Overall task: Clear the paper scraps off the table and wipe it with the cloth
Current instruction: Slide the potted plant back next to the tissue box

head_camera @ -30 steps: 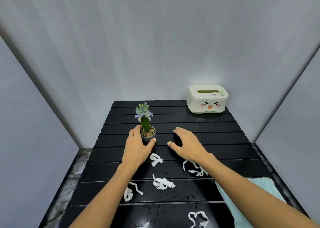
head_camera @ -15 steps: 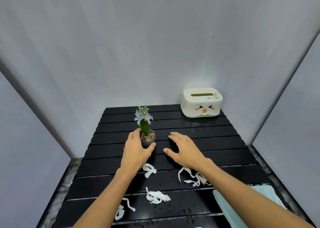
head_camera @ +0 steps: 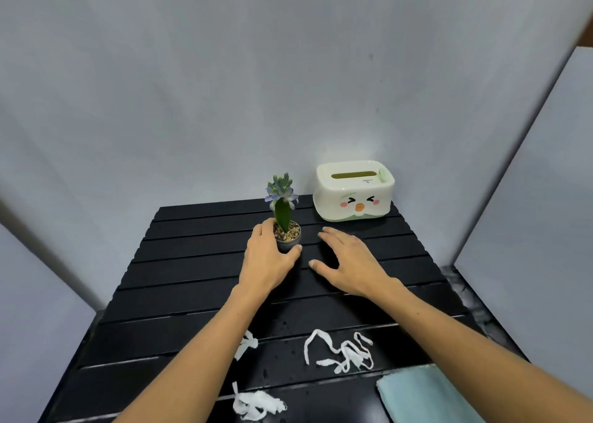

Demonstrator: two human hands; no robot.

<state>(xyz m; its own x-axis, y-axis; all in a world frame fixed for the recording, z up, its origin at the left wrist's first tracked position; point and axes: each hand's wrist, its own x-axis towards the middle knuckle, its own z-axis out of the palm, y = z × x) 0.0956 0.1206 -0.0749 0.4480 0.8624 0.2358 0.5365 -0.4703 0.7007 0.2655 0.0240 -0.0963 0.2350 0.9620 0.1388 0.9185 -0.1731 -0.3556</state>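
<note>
In the head view, a black slatted table [head_camera: 192,281] is seen against a pale grey wall. A small grey pot of pebbles holding a green stem with pale blue flowers [head_camera: 286,230] stands upright toward the far middle of the table. The pot is gripped by the left hand [head_camera: 268,262], whose fingers are curled round its left side while the thumb is pressed against its near right side. The right hand [head_camera: 349,264] is laid just right of the pot, spread flat with the palm down on the slats, and nothing is held in it. A cream plastic tissue box with a cartoon face [head_camera: 354,195] is placed behind and to the right of the pot, at the table's far edge. White torn paper scraps [head_camera: 340,352] are scattered well nearer than the pot, on the near slats between and beneath the forearms, among small water droplets. A folded light blue cloth [head_camera: 423,393] is seen at the near right corner, far from the pot, partly covered by the right forearm.
</note>
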